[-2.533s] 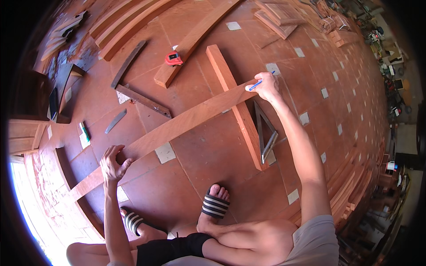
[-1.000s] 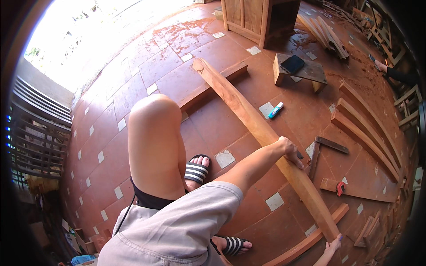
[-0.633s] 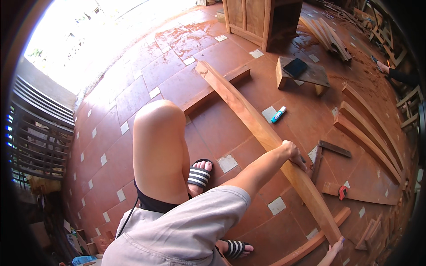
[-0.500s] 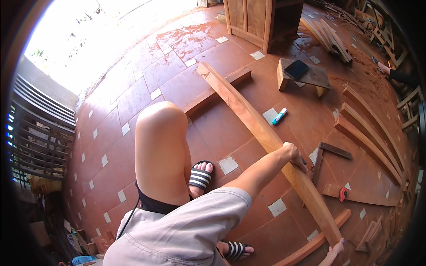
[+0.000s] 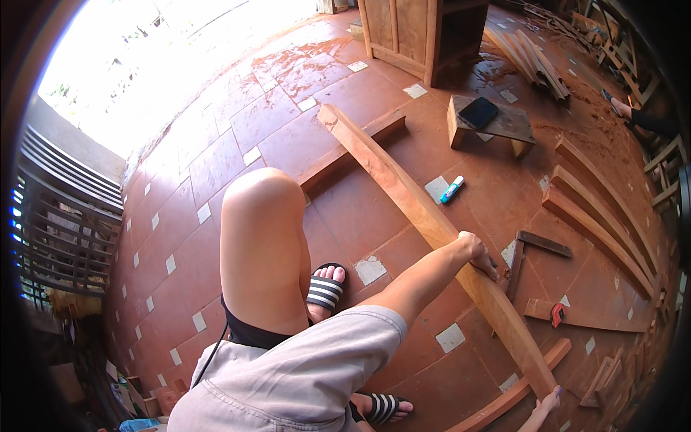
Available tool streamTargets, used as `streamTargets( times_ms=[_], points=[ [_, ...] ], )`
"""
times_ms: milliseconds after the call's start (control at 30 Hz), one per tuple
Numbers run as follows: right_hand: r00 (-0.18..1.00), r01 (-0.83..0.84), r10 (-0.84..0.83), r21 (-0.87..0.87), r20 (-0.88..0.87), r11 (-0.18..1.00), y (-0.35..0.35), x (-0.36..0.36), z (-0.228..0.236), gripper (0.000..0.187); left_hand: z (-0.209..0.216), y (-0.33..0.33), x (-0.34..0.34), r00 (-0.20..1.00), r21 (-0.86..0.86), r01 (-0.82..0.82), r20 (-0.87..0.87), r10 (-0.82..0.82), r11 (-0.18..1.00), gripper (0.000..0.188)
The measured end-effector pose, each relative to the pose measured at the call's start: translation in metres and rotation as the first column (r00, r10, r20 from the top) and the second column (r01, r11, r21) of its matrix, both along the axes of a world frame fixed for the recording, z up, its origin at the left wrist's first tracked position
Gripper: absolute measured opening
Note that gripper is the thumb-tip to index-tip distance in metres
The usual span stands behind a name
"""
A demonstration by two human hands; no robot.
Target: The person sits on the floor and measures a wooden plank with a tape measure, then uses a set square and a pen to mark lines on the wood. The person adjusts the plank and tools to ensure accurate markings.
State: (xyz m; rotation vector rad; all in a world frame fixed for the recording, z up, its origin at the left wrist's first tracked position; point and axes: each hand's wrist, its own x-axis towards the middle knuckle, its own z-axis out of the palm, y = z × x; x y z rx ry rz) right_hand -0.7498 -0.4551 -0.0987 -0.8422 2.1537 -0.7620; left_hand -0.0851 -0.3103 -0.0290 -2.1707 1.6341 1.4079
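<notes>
A long wooden beam (image 5: 403, 191) lies slantwise across the view, from the upper middle to the lower right. Its far part rests over a second beam (image 5: 327, 164), and its near part crosses a curved wooden piece (image 5: 504, 405). My left hand (image 5: 478, 253) is closed over the beam past its middle, with fingers wrapped round the right edge. At the near end, my right hand (image 5: 549, 400) grips the beam's tip; only part of this hand shows. Beside the left hand lies a dark try square (image 5: 543, 243). A teal and white marker-like tube (image 5: 452, 189) lies right of the beam.
A low wooden stool (image 5: 507, 128) bears a black phone (image 5: 479, 113). Several curved wooden pieces (image 5: 597, 234) lie at right, near a board (image 5: 604, 320) with a red tape measure (image 5: 557, 315). A wooden cabinet (image 5: 399, 32) stands behind. Another person's foot (image 5: 619, 106) shows at far right.
</notes>
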Motion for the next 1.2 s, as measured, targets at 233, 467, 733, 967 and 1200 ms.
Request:
streamTargets(
  times_ms=[233,467,733,967,1200],
  points=[
    [1.0,0.0,0.001,-0.026,0.018,1.0,-0.002,-0.005,-0.005,0.069,0.0,-0.001,0.0,1.0,0.028,0.001,-0.002,-0.001,1.0,0.106],
    [0.999,-0.025,0.025,-0.013,-0.026,1.0,-0.003,-0.009,-0.008,0.069,-0.004,-0.004,-0.001,1.0,0.054,0.005,0.018,-0.006,0.999,0.107],
    [0.997,-0.023,0.021,-0.024,-0.072,0.999,0.002,0.0,-0.001,0.069,-0.001,-0.001,-0.001,1.0,0.001,-0.017,0.002,0.017,1.0,0.107],
    [0.997,-0.013,0.01,-0.047,-0.082,0.999,0.004,0.003,-0.001,0.064,-0.007,-0.005,-0.001,1.0,0.019,0.004,0.012,-0.004,1.0,0.107],
    [0.998,-0.054,0.053,-0.039,-0.018,0.998,-0.003,-0.021,-0.008,0.067,-0.013,-0.004,-0.007,1.0,0.035,0.022,-0.006,-0.022,0.999,0.109]
  ],
)
